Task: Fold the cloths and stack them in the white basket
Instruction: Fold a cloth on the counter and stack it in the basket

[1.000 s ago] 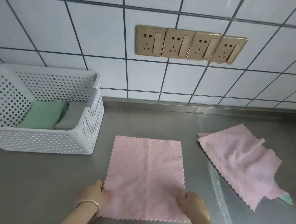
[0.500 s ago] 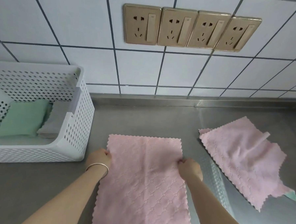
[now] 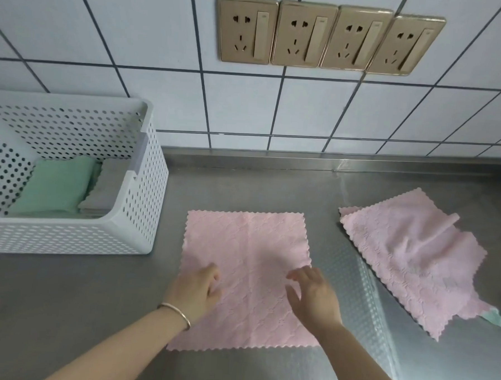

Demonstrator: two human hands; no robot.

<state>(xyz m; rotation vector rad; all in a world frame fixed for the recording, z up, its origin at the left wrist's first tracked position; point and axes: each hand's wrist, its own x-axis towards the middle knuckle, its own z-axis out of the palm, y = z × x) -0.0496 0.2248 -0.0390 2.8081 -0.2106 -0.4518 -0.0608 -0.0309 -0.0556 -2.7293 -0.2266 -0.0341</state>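
Your left hand (image 3: 196, 291) lies over the near-left part of the pink cloth (image 3: 246, 276), with a thin bangle (image 3: 176, 313) on its wrist. Its fingers are loosely curled and spread, gripping nothing; whether the fingertips press the fabric you cannot tell from here. Your right hand (image 3: 314, 299) sits over the near-right part of the same cloth, fingers open and fanned a little, palm down, with nothing pinched between them.

The pink cloth is spread flat and unfolded on the steel counter (image 3: 63, 310), its scalloped edges roughly square to you, a faint crease running down its middle.

To your right, well apart from it, a second pink cloth (image 3: 408, 256) lies rumpled and skewed, one part folded over itself. A corner of green cloth (image 3: 495, 319) pokes out from under its near-right edge.

To your left, the white basket (image 3: 67, 238) stands on the counter close to the wall. Inside it a folded green cloth (image 3: 55, 188) lies flat, and just beside it on the right, touching, sits a small stack of folded grey cloths (image 3: 105, 188).

Beyond everything, the tiled wall (image 3: 135, 38) carries a row of four gold sockets (image 3: 329, 38).
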